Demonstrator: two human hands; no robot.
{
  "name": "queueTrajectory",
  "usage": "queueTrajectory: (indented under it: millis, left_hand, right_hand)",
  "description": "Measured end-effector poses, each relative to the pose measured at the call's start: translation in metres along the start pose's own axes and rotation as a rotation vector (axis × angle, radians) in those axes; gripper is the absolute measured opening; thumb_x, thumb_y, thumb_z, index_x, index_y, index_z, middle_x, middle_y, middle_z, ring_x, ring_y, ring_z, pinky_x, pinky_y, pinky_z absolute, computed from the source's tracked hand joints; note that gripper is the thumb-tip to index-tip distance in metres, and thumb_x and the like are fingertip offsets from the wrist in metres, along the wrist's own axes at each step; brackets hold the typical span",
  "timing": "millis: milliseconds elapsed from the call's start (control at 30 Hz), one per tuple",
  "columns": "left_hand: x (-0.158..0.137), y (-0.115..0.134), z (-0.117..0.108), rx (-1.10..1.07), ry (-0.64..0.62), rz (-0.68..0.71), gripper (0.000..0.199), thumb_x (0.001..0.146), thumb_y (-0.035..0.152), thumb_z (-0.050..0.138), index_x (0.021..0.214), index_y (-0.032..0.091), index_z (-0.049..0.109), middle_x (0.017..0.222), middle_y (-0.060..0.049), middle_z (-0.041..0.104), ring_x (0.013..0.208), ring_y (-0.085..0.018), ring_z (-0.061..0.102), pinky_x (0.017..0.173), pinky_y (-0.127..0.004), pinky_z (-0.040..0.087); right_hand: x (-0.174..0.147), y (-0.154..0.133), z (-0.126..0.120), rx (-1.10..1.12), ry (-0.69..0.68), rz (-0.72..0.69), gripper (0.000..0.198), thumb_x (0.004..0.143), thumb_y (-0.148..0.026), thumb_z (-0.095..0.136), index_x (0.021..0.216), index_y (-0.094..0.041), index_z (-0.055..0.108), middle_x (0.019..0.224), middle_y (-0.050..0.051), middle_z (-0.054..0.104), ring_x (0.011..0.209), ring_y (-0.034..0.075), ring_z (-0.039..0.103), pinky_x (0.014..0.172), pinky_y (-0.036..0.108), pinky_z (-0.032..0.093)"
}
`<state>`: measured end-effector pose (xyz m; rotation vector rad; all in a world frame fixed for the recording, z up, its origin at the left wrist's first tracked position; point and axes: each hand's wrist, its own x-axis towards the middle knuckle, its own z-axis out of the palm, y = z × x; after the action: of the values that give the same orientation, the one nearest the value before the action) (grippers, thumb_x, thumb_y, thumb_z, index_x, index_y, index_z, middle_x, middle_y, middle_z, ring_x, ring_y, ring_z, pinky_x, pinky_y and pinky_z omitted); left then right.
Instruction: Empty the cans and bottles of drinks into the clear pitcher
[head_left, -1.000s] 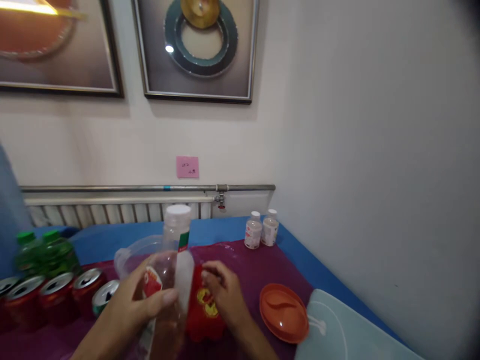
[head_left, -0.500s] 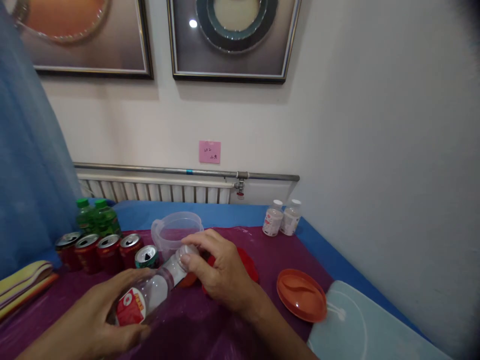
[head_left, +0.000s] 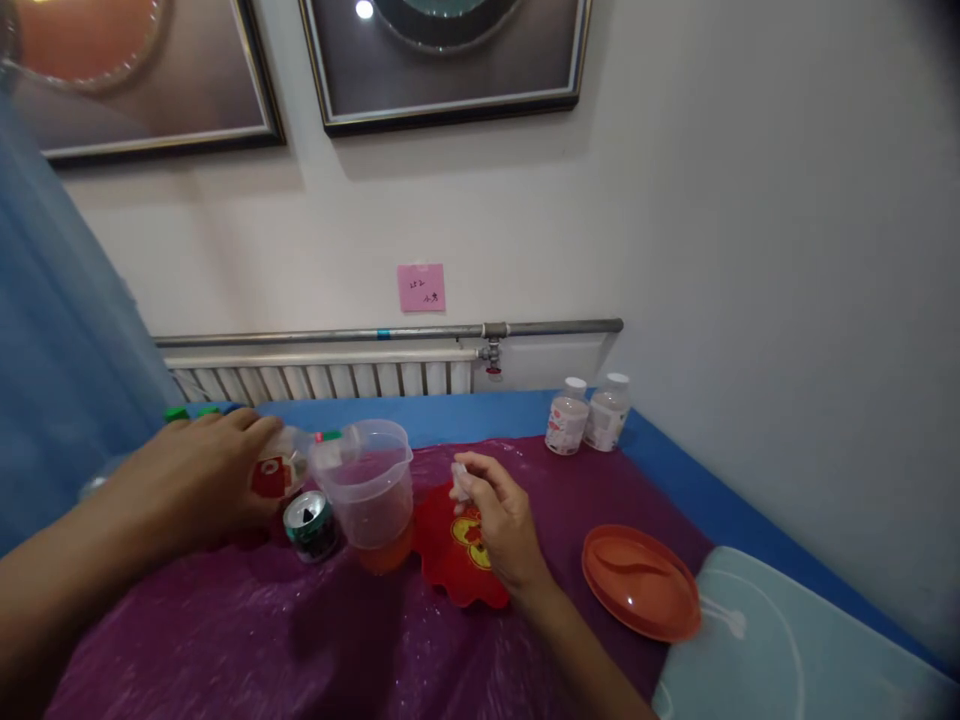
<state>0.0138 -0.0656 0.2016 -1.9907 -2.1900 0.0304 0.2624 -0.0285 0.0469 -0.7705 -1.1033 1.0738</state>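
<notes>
My left hand (head_left: 210, 470) is wrapped round a clear plastic bottle (head_left: 273, 477) with a red label. The bottle lies tipped over to the right, its neck at the rim of a clear plastic jug (head_left: 379, 515). Orange shows at the jug's base; I cannot tell whether it is liquid or something beneath. Between the thumb and fingers of my right hand (head_left: 506, 520) is a small whitish bottle cap (head_left: 460, 483), held above a red scalloped plate (head_left: 442, 560) with a yellow design. A green can (head_left: 310, 530) stands open-topped just left of the jug.
Two small white-capped bottles (head_left: 568, 425) stand at the back right. An orange oval dish (head_left: 637, 585) lies at the right, beside a pale blue mat (head_left: 780, 640). Green bottle caps (head_left: 178, 413) show behind my left hand. A radiator (head_left: 337, 380) runs along the wall.
My left hand has moved up and left, tipping the bottle toward the jug. My right hand has come away from the bottle's mouth to the right with the cap.
</notes>
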Motion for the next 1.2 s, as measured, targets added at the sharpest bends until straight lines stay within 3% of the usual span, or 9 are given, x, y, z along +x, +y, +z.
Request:
queueTrajectory:
  millis: [100,200,300,433,633,767,1000,1100,1200]
  left_hand:
    - [0.018,0.009,-0.002,0.331,-0.053,0.094,0.034,0.078,0.032,0.066,0.11,0.023,0.067,0.111,-0.008,0.068,0.102,-0.034,0.062,0.099,-0.05,0.044]
    - [0.032,0.009,0.004,0.403,-0.045,0.154,0.025,0.081,0.027,0.062,0.105,0.024,0.069,0.097,-0.004,0.07,0.094,-0.03,0.062,0.108,-0.053,0.037]
    - [0.038,0.013,0.006,0.437,-0.032,0.19,0.031,0.076,0.019,0.065,0.107,0.023,0.068,0.102,-0.003,0.07,0.103,-0.03,0.061,0.115,-0.056,0.03]
    - [0.038,0.024,0.004,0.491,0.003,0.239,0.037,0.067,0.01,0.067,0.102,0.022,0.07,0.107,-0.006,0.071,0.105,-0.034,0.062,0.112,-0.058,0.031]
    - [0.038,0.024,0.014,0.535,0.171,0.411,0.019,0.083,0.017,0.054,0.094,0.018,0.07,0.096,-0.012,0.072,0.089,-0.033,0.066,0.102,-0.06,0.038]
    - [0.038,0.023,0.018,0.525,0.159,0.394,0.016,0.084,0.021,0.056,0.089,0.02,0.071,0.094,-0.013,0.073,0.088,-0.034,0.066,0.101,-0.061,0.039]
    - [0.035,0.025,0.015,0.526,0.122,0.375,0.03,0.072,0.007,0.052,0.092,0.018,0.071,0.097,-0.014,0.073,0.09,-0.037,0.066,0.101,-0.066,0.04]
    - [0.036,0.022,0.016,0.487,0.145,0.345,0.024,0.078,0.015,0.052,0.091,0.019,0.071,0.095,-0.013,0.073,0.091,-0.036,0.066,0.103,-0.066,0.039]
    - [0.031,0.016,0.018,0.382,0.136,0.231,0.023,0.078,0.031,0.059,0.095,0.02,0.069,0.1,-0.01,0.073,0.095,-0.036,0.066,0.104,-0.065,0.042]
  right_hand:
    - [0.002,0.007,-0.01,0.004,0.024,0.04,0.028,0.079,-0.038,0.067,0.098,-0.018,0.072,0.084,0.002,0.068,0.068,0.014,0.062,0.059,0.025,0.05]
    - [0.005,0.007,-0.017,0.019,0.041,0.058,0.03,0.078,-0.039,0.068,0.097,-0.018,0.072,0.085,0.002,0.068,0.069,0.015,0.062,0.059,0.026,0.05]
    - [0.006,0.005,-0.02,0.025,0.046,0.076,0.029,0.077,-0.04,0.069,0.096,-0.018,0.072,0.083,0.001,0.067,0.069,0.015,0.061,0.059,0.025,0.049]
    - [0.006,0.004,-0.018,-0.002,0.031,0.086,0.029,0.076,-0.04,0.068,0.096,-0.018,0.072,0.084,0.001,0.067,0.067,0.014,0.06,0.058,0.025,0.049]
    - [0.006,0.008,-0.018,-0.022,0.025,0.087,0.029,0.076,-0.04,0.068,0.095,-0.019,0.072,0.081,0.001,0.067,0.065,0.013,0.06,0.057,0.024,0.049]
    - [0.006,0.01,-0.019,-0.021,0.017,0.096,0.029,0.075,-0.041,0.068,0.095,-0.019,0.072,0.081,0.001,0.067,0.064,0.013,0.059,0.057,0.024,0.049]
    - [0.004,0.007,-0.018,-0.028,0.007,0.115,0.03,0.075,-0.042,0.069,0.093,-0.019,0.072,0.084,0.002,0.068,0.064,0.012,0.058,0.057,0.024,0.049]
    - [0.005,0.009,-0.018,-0.015,0.016,0.124,0.03,0.073,-0.041,0.069,0.093,-0.018,0.071,0.083,0.002,0.068,0.066,0.013,0.06,0.057,0.024,0.05]
    - [0.006,0.011,-0.017,0.029,0.052,0.127,0.032,0.071,-0.037,0.072,0.097,-0.019,0.071,0.087,0.002,0.068,0.069,0.014,0.062,0.058,0.025,0.051]
